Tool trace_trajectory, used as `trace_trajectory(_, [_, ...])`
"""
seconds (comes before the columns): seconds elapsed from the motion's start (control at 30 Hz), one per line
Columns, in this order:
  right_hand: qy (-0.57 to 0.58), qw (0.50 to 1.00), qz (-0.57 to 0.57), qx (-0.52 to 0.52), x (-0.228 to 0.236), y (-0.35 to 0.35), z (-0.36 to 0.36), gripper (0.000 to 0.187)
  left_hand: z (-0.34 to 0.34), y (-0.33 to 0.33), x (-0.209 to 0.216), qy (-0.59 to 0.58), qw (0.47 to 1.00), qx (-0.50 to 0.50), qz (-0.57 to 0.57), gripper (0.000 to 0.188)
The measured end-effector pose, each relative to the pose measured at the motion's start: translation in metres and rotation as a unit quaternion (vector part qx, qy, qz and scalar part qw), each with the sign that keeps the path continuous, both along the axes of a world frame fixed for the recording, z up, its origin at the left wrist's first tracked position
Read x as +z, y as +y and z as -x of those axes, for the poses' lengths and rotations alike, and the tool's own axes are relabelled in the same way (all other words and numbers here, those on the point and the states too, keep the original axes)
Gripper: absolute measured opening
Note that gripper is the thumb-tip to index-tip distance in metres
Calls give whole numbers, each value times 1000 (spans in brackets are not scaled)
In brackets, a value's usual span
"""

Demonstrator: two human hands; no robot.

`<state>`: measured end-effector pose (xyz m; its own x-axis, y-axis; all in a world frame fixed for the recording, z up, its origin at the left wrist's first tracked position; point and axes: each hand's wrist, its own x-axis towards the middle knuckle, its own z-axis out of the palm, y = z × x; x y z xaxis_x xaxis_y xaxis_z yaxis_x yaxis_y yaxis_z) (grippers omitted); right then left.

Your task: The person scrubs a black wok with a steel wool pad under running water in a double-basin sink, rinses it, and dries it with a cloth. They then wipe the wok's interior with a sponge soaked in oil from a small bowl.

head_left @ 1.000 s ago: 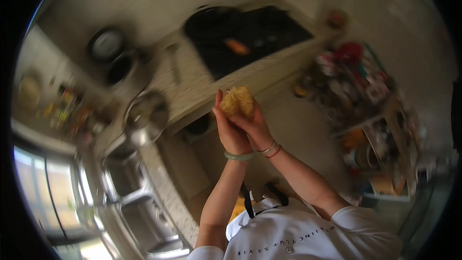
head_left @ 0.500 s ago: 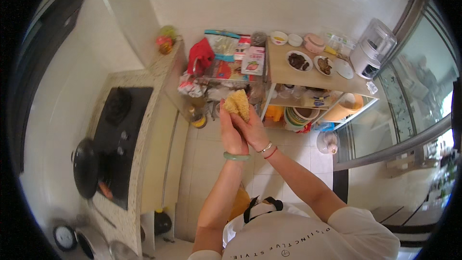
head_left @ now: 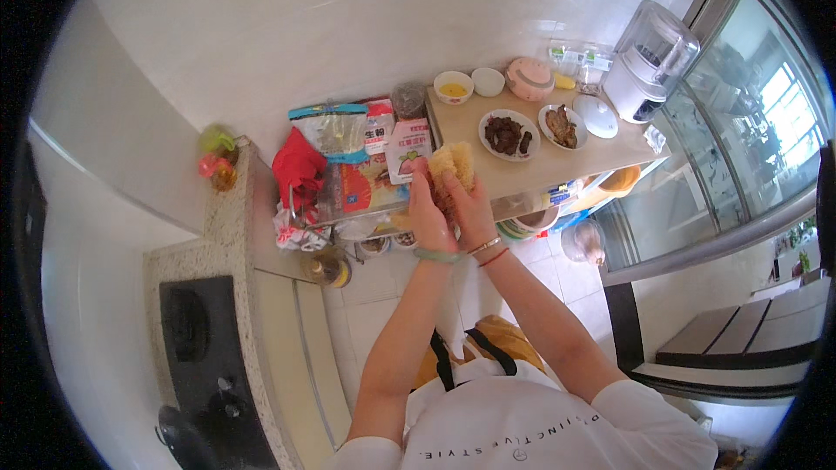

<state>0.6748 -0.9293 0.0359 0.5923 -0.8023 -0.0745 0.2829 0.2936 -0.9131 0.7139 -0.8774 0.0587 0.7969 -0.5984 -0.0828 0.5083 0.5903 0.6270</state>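
Note:
A rough, porous, yellow-tan piece (head_left: 452, 159) is pressed between my two hands, out in front of me at the edge of the low shelf; its exact kind I cannot make out. My left hand (head_left: 427, 216), below a green bangle, lies along its left side with the fingers upward. From the right, my right hand (head_left: 475, 214) grips it, the thumb or a finger laid over its face. A bracelet and a red string circle the right wrist. Part of the piece is hidden between the palms.
Beyond my hands stands a wooden shelf (head_left: 509, 179) bearing a plate of dark food (head_left: 481, 148), bowls and a white blender (head_left: 643, 78). Food packets (head_left: 409, 146) and a red cloth (head_left: 300, 161) lie left of it. A black stove (head_left: 209, 339) is at far left, a glass door (head_left: 697, 174) at right.
My view has shifted, bringing the shelf and its plates nearer. My hands, with the yellow-tan piece still between them, now appear before the shelf edge, slightly turned.

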Motion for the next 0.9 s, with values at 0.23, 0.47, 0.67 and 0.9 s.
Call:
trace_trajectory(0.23, [9,996,-87,-7,-24,-97,-42,44,-55,-94,-36,58,997,-8,-43,49])
trace_trajectory(0.47, [-2,987,-150,-66,-42,-195,-92,26,-113,-201,-74,93,987,18,-126,50])
trace_trajectory(0.67, [28,986,-147,-69,-69,-267,-124,36,-151,-264,-107,51,975,52,-209,62])
trace_trajectory(0.9, [105,981,-142,-79,-86,-292,-140,37,-179,-300,-156,23,963,50,-264,63])
